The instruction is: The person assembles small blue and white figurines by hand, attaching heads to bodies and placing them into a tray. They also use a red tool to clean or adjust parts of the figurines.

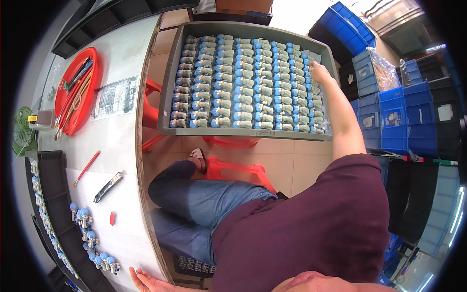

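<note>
The right hand (320,72) reaches into the far right corner of the grey tray (168,92), its grip resting on the packed blue-haired figurines (243,82); whether it pinches one I cannot tell. The left hand (146,281) lies open on the tabletop (124,160) edge, near loose figurines (90,233), a red pen (86,168) and a red dish (73,92); blue crates (389,117) stand beside the tray.

Red dish (95,58), blue bins (395,114)

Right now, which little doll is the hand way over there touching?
Find the big grey tray of blue-haired dolls on the red stool. Go to its far right corner, where the right hand rests. It touches the doll ending the back rows; the rest lie untouched.
</note>
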Tool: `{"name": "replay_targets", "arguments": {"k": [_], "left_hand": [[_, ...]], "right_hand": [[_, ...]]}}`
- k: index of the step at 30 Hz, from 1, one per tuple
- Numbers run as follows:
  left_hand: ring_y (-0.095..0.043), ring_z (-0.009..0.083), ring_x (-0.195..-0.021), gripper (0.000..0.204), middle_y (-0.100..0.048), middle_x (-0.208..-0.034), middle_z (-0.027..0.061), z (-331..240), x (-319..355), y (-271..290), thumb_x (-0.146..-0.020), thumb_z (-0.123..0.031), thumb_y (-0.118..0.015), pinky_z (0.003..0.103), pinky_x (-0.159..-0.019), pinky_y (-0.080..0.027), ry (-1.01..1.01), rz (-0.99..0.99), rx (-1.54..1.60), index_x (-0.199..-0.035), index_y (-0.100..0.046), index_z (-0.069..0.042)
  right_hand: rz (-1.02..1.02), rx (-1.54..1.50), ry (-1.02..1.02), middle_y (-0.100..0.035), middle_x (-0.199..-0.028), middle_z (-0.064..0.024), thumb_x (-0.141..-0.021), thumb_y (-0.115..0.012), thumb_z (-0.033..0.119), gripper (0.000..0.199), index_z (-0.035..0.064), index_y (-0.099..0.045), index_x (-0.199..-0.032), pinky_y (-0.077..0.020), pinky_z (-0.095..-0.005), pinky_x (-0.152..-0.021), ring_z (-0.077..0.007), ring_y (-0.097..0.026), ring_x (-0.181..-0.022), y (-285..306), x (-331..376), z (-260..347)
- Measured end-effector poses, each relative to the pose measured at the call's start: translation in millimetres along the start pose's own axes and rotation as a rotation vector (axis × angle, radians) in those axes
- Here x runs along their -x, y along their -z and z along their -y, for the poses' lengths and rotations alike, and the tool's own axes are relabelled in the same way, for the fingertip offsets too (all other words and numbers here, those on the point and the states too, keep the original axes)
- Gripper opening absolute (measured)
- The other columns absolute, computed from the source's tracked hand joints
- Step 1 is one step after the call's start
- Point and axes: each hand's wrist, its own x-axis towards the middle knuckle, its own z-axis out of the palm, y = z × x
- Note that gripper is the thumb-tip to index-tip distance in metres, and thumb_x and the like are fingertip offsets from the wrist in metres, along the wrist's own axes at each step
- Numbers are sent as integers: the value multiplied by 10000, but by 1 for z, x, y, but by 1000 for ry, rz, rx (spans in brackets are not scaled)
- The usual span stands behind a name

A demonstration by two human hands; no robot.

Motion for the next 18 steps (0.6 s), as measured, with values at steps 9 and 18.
{"name": "replay_targets", "arguments": {"k": [9,18], "left_hand": [[-531,132,-972,285,-561,-1167,83,-12,5,-5,-929,-72,-473,233,-877,-402,53,-73,-36,-1175,-527,62],[-604,138,-863,244,-613,-1082,104,-8,-5,-12,-839,22,-571,236,-750,-486,77,-92,59,-1079,-607,31]], "right_hand": [[56,97,-23,-482,-1290,-200,-828,-498,150,527,151,-396,-1345,-394,-423,-991,-324,-475,-1194,-17,-56,10],[-669,-535,507,-568,-1117,-168,-745,-585,73,589,20,-425,-1310,-495,-303,-705,-199,-588,-774,18,-4,113]]}}
